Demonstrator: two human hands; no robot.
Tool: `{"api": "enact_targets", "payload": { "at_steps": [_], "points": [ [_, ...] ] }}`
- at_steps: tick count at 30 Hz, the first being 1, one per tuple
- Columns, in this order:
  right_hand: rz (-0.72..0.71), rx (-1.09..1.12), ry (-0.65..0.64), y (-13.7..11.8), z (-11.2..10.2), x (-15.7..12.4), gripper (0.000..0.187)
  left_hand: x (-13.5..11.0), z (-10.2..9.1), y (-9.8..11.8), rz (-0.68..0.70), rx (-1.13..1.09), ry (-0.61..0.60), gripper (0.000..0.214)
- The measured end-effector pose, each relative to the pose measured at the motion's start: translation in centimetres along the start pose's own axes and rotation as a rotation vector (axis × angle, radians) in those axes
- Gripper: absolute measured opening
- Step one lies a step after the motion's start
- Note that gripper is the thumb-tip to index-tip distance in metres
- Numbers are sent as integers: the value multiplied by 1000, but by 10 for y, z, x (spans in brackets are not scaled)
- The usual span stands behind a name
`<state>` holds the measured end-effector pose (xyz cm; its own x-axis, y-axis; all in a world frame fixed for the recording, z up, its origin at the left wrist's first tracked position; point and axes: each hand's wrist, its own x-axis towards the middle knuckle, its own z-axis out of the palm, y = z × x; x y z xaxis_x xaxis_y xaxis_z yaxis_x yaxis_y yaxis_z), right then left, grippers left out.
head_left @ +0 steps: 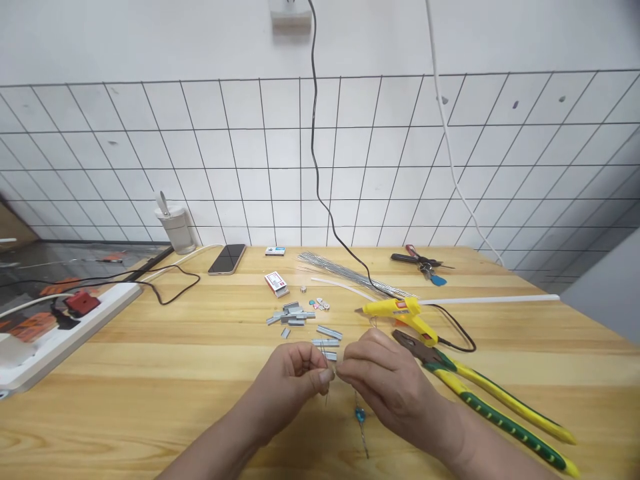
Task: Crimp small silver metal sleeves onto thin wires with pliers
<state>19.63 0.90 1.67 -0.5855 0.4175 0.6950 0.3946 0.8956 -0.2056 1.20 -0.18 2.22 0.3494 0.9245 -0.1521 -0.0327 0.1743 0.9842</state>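
Note:
My left hand (300,373) is closed, thumb and forefinger pinching thin metal wire (327,400) whose ends stick out above and below the fingers. Right beside it, my right hand (385,373) is closed too, its fingertips bunched near the same wire. What sits between those right fingertips is hidden. Below the right hand is a blue bead (361,415) on a twisted wire strand; I cannot tell whether it hangs or lies on the table. Just beyond the fingers lie short strips of grey staples (326,343), with more staple strips (293,315) heaped farther back.
A yellow glue gun (400,307) and large green-yellow pliers (480,393) lie to the right. Behind are a wire bundle (350,272), a staple box (277,284), small charms (320,304), a phone (227,259) and keys (425,263). A power strip (100,317) and cup (175,227) stand left.

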Motion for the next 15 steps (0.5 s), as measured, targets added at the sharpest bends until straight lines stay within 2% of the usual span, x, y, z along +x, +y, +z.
{"api": "enact_targets", "payload": {
  "at_steps": [6,15],
  "points": [
    [106,91,37,1,6,0,15,-2,3,1,71,97,47,25],
    [221,205,-16,-2,5,1,13,-3,6,2,98,193,74,20]
  ]
}}
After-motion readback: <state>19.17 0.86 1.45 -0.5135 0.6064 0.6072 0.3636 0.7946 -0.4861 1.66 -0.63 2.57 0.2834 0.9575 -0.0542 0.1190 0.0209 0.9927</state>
